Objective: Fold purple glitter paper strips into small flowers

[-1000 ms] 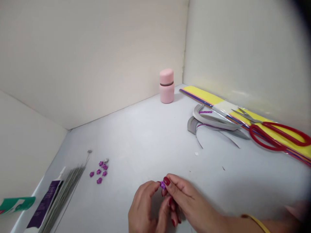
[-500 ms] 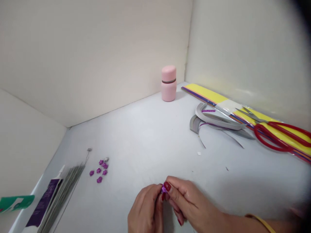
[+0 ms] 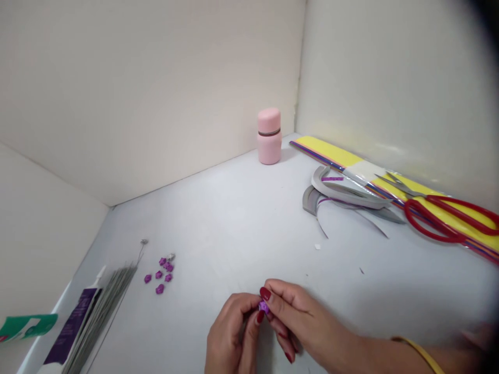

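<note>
My left hand [image 3: 230, 337] and my right hand [image 3: 300, 322] meet at the near edge of the grey table [image 3: 234, 223]. Between the thumbs and fingertips of both they pinch a tiny purple glittery piece [image 3: 264, 307]. Both hands are closed around it, nails painted dark red. A cluster of several similar small purple pieces [image 3: 160, 275] lies on the table to the left, apart from my hands.
A pink jar [image 3: 268, 136] stands in the back corner. Curled grey strips [image 3: 335, 195], yellow sheets [image 3: 390, 187] and red-handled scissors [image 3: 444, 215] lie at the right. A bundle of thin wires [image 3: 99, 317], a purple-labelled tube [image 3: 70, 327] and a green pack [image 3: 27, 326] lie at the left.
My fingers have shifted slightly around the purple piece, which stays pinched between both hands. The view moved a little. Nothing else on the table moved.
</note>
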Tool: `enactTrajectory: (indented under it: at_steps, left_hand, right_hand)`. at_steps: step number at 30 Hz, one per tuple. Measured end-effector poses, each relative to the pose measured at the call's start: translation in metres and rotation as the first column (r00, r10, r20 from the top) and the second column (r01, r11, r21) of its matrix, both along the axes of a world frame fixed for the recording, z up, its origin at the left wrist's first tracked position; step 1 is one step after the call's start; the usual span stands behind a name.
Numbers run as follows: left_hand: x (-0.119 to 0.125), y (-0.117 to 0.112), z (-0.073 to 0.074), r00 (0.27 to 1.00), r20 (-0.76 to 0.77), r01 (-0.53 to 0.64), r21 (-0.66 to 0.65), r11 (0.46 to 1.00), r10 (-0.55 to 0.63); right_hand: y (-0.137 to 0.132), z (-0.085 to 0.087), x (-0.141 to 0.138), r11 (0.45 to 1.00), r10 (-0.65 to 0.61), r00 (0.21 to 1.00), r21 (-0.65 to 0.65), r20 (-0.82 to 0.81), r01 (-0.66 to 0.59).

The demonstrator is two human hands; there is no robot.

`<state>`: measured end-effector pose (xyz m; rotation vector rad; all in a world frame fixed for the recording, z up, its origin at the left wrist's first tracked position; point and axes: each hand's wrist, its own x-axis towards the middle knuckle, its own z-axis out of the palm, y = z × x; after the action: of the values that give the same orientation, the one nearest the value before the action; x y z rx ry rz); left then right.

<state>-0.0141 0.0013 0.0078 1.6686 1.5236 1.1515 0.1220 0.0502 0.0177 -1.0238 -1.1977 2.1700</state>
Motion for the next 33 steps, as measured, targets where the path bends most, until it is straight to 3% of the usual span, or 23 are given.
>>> enactTrajectory:
  at_steps: [3, 6, 9, 13, 23, 27, 33]
  left_hand:
    - [0.0017, -0.0021, -0.004, 0.998, 0.0, -0.058, 0.03, 0.998, 0.058]
    - [0.0051, -0.0055, -0.0074, 0.976, -0.092, -0.178, 0.176, 0.968, 0.196]
    - [0.0066, -0.0083, -0.0088, 0.943, -0.216, -0.186, 0.291, 0.938, 0.254]
    - [0.0047, -0.0089, -0.0079, 0.948, -0.248, -0.138, 0.241, 0.961, 0.199]
    - [0.0028, -0.0068, -0.0056, 0.978, -0.073, -0.183, 0.134, 0.974, 0.194]
    - [0.0013, -0.0072, -0.0047, 0.975, -0.138, -0.151, 0.172, 0.973, 0.176]
    - [-0.002, -0.0075, 0.0005, 0.965, -0.244, -0.072, 0.11, 0.991, 0.097]
  right_hand:
    - [0.0001, -0.0007, 0.0004, 1.0, -0.015, 1.0, -0.009, -0.013, 0.014]
    - [-0.0022, -0.0042, -0.0001, 0.999, -0.031, 0.999, -0.013, -0.015, 0.031]
    - [-0.0038, -0.0073, -0.0006, 1.0, -0.006, 1.0, 0.0, -0.003, 0.006]
    - [-0.0029, -0.0066, -0.0009, 0.998, 0.025, 1.0, 0.053, 0.001, -0.025]
    - [-0.0012, 0.0002, -0.0004, 0.998, 0.043, 0.999, 0.046, -0.016, -0.042]
    - [-0.0005, 0.0004, 0.0003, 0.994, 0.094, 0.995, 0.049, -0.023, -0.093]
    - [0.0004, -0.0007, 0.0018, 0.99, 0.127, 0.992, 0.066, -0.008, -0.126]
